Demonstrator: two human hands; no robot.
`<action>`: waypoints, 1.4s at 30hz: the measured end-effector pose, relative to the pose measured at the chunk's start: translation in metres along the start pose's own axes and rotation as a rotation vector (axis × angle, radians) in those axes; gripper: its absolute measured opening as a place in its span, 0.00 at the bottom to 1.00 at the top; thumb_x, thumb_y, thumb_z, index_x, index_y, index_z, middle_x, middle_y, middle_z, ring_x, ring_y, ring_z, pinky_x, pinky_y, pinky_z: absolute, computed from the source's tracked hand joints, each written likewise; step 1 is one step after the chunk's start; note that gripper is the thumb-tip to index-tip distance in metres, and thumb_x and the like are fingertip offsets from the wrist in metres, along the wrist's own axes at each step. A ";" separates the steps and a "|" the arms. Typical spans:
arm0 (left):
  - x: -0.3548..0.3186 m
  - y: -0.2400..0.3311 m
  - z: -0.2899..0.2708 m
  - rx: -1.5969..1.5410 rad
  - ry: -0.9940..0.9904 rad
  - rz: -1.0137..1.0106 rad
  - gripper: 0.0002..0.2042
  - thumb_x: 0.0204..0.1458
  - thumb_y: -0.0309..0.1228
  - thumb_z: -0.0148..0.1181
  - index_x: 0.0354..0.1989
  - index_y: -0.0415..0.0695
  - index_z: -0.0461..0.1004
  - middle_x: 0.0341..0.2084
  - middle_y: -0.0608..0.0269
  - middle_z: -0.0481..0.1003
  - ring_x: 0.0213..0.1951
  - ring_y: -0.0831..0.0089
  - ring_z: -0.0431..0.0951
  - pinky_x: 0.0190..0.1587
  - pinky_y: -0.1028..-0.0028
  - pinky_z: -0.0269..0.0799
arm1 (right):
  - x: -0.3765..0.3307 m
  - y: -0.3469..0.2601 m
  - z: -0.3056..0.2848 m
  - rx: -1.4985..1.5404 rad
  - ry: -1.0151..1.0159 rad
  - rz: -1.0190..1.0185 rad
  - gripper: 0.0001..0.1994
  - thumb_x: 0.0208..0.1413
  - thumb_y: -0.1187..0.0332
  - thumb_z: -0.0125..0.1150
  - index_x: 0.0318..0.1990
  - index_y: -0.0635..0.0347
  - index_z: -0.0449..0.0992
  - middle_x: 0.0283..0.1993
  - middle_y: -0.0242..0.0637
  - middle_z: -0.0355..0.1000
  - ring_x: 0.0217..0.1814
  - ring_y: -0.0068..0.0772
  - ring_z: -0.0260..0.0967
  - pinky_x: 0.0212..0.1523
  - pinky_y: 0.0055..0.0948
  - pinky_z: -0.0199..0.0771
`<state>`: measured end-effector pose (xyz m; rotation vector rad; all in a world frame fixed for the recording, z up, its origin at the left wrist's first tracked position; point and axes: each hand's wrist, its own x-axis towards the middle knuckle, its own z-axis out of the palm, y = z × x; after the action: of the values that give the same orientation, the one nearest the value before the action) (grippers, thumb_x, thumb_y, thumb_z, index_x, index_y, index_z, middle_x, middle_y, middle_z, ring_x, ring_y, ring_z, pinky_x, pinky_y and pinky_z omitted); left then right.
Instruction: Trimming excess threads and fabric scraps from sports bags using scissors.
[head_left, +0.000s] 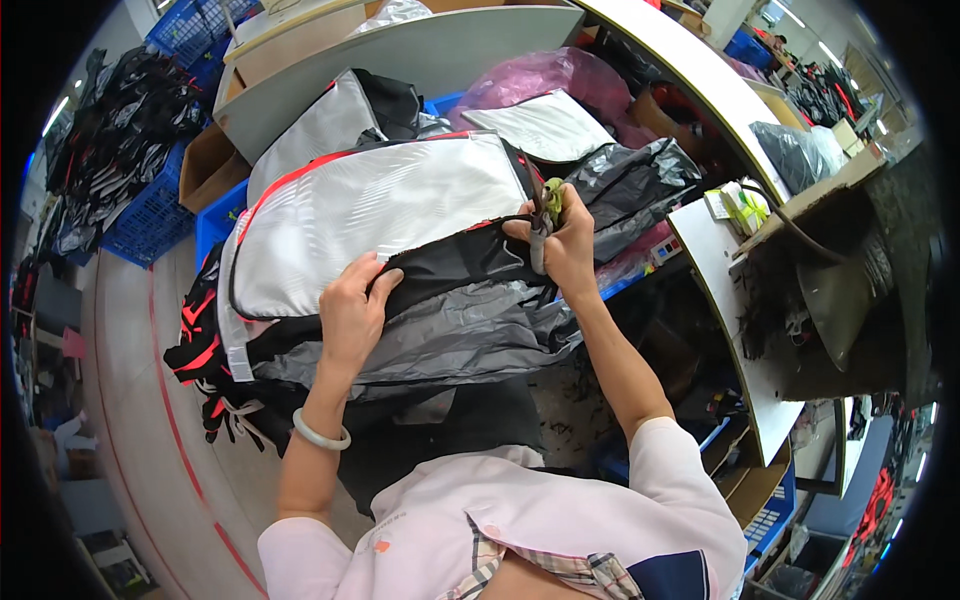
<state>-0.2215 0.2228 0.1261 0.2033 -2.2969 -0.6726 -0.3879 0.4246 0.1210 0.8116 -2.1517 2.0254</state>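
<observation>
A half-made bag [380, 200], silver-white on its panel with red and black trim, lies across the pile in front of me. My left hand [352, 308] is closed on its black fabric edge, thumb on top. To the right, my right hand [566, 245] is closed around a pair of scissors [549, 205] whose handles look wrapped in green and grey cloth. The fingers of that hand also touch the end of the same black edge. Crumpled grey lining [460, 320] hangs below the edge towards my lap. The scissor tips are hard to make out.
More silver-white panels [545, 125] and pink plastic film [560, 75] lie behind the bag, over a blue crate [212, 222]. A white table edge [690, 70] runs along the right, with a machine [850, 290] beside it. Dark bags fill a blue basket [150, 210] at left.
</observation>
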 end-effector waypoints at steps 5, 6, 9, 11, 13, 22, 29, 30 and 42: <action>-0.003 -0.002 0.004 -0.019 -0.074 -0.212 0.07 0.51 0.30 0.62 0.30 0.39 0.76 0.21 0.52 0.74 0.22 0.55 0.74 0.23 0.67 0.64 | 0.012 -0.010 0.004 0.044 -0.045 0.053 0.19 0.35 0.75 0.74 0.35 0.64 0.69 0.27 0.26 0.67 0.28 0.16 0.60 0.30 0.18 0.63; -0.002 -0.003 0.005 -0.030 0.009 -0.150 0.06 0.51 0.29 0.62 0.30 0.39 0.76 0.21 0.52 0.74 0.22 0.55 0.74 0.23 0.67 0.64 | 0.014 -0.010 0.003 0.061 -0.065 0.049 0.19 0.35 0.75 0.74 0.36 0.64 0.70 0.27 0.25 0.67 0.28 0.16 0.60 0.30 0.17 0.63; 0.001 -0.006 0.008 -0.080 0.023 -0.153 0.06 0.50 0.29 0.62 0.30 0.39 0.77 0.20 0.52 0.74 0.22 0.57 0.74 0.22 0.68 0.64 | 0.020 -0.009 0.001 0.009 -0.095 0.057 0.19 0.36 0.76 0.73 0.36 0.64 0.70 0.27 0.25 0.66 0.28 0.15 0.60 0.30 0.17 0.62; 0.002 -0.009 0.011 -0.086 0.034 -0.151 0.06 0.50 0.29 0.62 0.30 0.39 0.77 0.20 0.53 0.74 0.21 0.58 0.74 0.22 0.68 0.64 | 0.023 -0.008 0.000 -0.003 -0.138 0.023 0.19 0.37 0.74 0.74 0.36 0.64 0.69 0.26 0.24 0.65 0.27 0.15 0.58 0.30 0.17 0.62; 0.001 -0.011 0.014 -0.089 0.058 -0.148 0.06 0.50 0.29 0.63 0.29 0.39 0.77 0.20 0.54 0.74 0.21 0.58 0.74 0.22 0.68 0.65 | 0.030 -0.009 -0.004 -0.093 -0.192 -0.003 0.19 0.38 0.72 0.75 0.36 0.64 0.69 0.26 0.24 0.65 0.27 0.15 0.57 0.29 0.18 0.62; -0.016 -0.015 0.030 0.120 0.216 0.022 0.13 0.42 0.34 0.70 0.18 0.44 0.71 0.16 0.65 0.68 0.20 0.65 0.70 0.23 0.68 0.62 | 0.067 -0.028 -0.033 -0.903 -0.835 -0.440 0.37 0.36 0.39 0.69 0.41 0.65 0.68 0.38 0.43 0.67 0.45 0.46 0.67 0.42 0.38 0.69; -0.016 -0.018 0.026 0.228 0.255 0.070 0.19 0.38 0.38 0.72 0.15 0.45 0.65 0.14 0.66 0.64 0.22 0.67 0.66 0.25 0.69 0.61 | 0.088 -0.021 0.009 -0.850 -1.111 -0.510 0.34 0.38 0.37 0.67 0.35 0.64 0.71 0.33 0.40 0.69 0.43 0.43 0.69 0.37 0.40 0.70; -0.016 -0.019 0.026 0.221 0.260 0.071 0.19 0.38 0.39 0.72 0.14 0.45 0.64 0.14 0.66 0.63 0.22 0.67 0.66 0.25 0.69 0.61 | 0.089 -0.021 0.015 -0.854 -1.139 -0.493 0.34 0.38 0.37 0.67 0.35 0.64 0.71 0.33 0.40 0.69 0.43 0.43 0.69 0.37 0.40 0.70; -0.014 -0.025 0.028 0.141 0.259 0.043 0.21 0.32 0.37 0.75 0.14 0.42 0.63 0.14 0.65 0.63 0.24 0.66 0.64 0.23 0.69 0.62 | 0.089 -0.007 0.015 -0.718 -1.302 -0.369 0.29 0.33 0.47 0.75 0.28 0.65 0.69 0.21 0.41 0.65 0.24 0.49 0.66 0.26 0.39 0.62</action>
<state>-0.2322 0.2176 0.0875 0.2885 -2.0927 -0.4347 -0.4566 0.3815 0.1617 2.4557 -2.5071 0.3066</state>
